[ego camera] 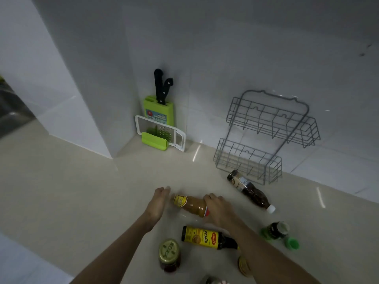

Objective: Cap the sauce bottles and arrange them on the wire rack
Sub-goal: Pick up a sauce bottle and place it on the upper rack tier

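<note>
Bottles lie scattered on the counter (82, 191). I see my right hand (217, 208) gripping the amber bottle (190, 204), which lies on its side; my left hand (158, 203) hovers open just beside it. Wire rack (264, 138) stands against the wall, empty; dark bottle (249, 190) lies before it.
</note>
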Tool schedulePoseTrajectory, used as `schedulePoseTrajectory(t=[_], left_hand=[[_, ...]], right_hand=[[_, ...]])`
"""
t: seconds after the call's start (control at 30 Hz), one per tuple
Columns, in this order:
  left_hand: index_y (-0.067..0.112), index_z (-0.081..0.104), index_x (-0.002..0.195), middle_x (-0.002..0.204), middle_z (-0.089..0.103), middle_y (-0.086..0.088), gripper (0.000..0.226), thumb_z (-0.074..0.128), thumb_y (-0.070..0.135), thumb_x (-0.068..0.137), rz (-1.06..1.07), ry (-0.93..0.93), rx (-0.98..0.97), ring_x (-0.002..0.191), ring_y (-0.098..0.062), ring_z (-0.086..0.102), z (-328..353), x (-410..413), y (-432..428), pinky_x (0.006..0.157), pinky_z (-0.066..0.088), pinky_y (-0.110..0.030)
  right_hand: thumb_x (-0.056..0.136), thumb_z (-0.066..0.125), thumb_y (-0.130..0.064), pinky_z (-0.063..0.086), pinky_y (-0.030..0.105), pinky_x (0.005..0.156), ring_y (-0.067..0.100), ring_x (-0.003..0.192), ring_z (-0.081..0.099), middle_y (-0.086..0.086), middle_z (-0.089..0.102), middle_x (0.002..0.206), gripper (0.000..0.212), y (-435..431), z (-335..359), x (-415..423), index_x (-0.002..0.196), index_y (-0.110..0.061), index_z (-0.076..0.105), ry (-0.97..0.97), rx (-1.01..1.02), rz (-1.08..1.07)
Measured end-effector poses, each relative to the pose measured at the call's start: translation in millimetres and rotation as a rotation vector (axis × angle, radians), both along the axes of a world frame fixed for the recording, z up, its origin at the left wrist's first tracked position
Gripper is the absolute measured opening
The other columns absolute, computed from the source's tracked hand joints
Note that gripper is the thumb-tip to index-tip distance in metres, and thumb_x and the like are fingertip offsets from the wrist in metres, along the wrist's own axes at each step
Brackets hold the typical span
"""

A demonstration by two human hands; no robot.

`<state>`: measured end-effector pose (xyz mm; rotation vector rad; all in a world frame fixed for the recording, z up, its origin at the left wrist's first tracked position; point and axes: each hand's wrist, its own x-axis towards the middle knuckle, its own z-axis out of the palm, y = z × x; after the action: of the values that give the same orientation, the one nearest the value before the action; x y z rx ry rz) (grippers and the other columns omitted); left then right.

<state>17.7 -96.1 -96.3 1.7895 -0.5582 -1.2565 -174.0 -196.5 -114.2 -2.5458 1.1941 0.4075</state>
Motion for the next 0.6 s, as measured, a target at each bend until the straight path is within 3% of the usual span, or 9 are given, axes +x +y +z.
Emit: schedulePoseTrajectory(t=[0.07, 0.13, 0.3, 0.4, 0.47, 0.6], left_hand=[[0.020, 0.043, 0.132, 0.146, 0.042, -0.004, 0.040, 0.029, 0.042, 0.101, 0.091, 0.001, -0.095, 0.130, -0.013, 0.037, 8, 2, -7, 0.109, 0.022, -0.031], [0.020, 0.042, 0.137, 0.149, 0.040, -0.004, 0.045, 0.025, 0.042, 0.102, 0.144, 0.018, -0.140, 0.135, -0.014, 0.034, 21, 3, -22, 0.111, 0.019, -0.033], [0.019, 0.034, 0.148, 0.155, 0.033, 0.001, 0.056, 0.023, 0.046, 0.101, 0.024, 0.067, -0.253, 0.144, -0.013, 0.025, 69, -12, -81, 0.116, 0.014, -0.035], [0.016, 0.028, 0.150, 0.158, 0.027, 0.002, 0.060, 0.016, 0.048, 0.101, -0.128, 0.065, -0.368, 0.146, -0.013, 0.020, 107, -32, -119, 0.118, 0.010, -0.036], [0.018, 0.024, 0.152, 0.160, 0.022, 0.003, 0.062, 0.013, 0.051, 0.100, -0.202, 0.069, -0.420, 0.147, -0.012, 0.017, 131, -45, -143, 0.119, 0.009, -0.037], [0.023, 0.016, 0.153, 0.162, 0.015, 0.005, 0.064, 0.012, 0.056, 0.098, -0.282, 0.070, -0.474, 0.148, -0.011, 0.013, 164, -61, -180, 0.122, 0.006, -0.036]], right_hand=[[0.070, 0.075, -0.044, 0.046, 0.037, 0.091, 0.027, 0.112, 0.053, 0.005, 0.052, 0.126, 0.069, -3, 2, -2, 0.127, -0.016, 0.046, -0.133, 0.021, -0.119], [0.064, 0.077, -0.042, 0.047, 0.033, 0.083, 0.024, 0.105, 0.057, 0.003, 0.057, 0.115, 0.062, -6, 11, -5, 0.116, -0.019, 0.051, -0.340, 0.041, -0.280], [0.055, 0.077, -0.047, 0.051, 0.035, 0.071, 0.017, 0.080, 0.062, -0.005, 0.062, 0.086, 0.056, -26, 83, -11, 0.092, -0.023, 0.042, -0.838, 0.014, -0.558], [0.062, 0.085, -0.037, 0.053, 0.026, 0.072, 0.000, 0.080, 0.065, -0.011, 0.067, 0.091, 0.058, -41, 137, -17, 0.102, -0.025, 0.045, -1.163, -0.051, -0.657], [0.064, 0.085, -0.036, 0.052, 0.021, 0.075, 0.000, 0.084, 0.065, -0.012, 0.066, 0.095, 0.062, -51, 170, -21, 0.111, -0.024, 0.047, -1.348, -0.163, -0.710], [0.067, 0.087, -0.022, 0.046, 0.005, 0.076, -0.010, 0.085, 0.062, -0.013, 0.062, 0.098, 0.069, -83, 214, -23, 0.122, -0.008, 0.048, -1.619, -0.378, -0.769]])
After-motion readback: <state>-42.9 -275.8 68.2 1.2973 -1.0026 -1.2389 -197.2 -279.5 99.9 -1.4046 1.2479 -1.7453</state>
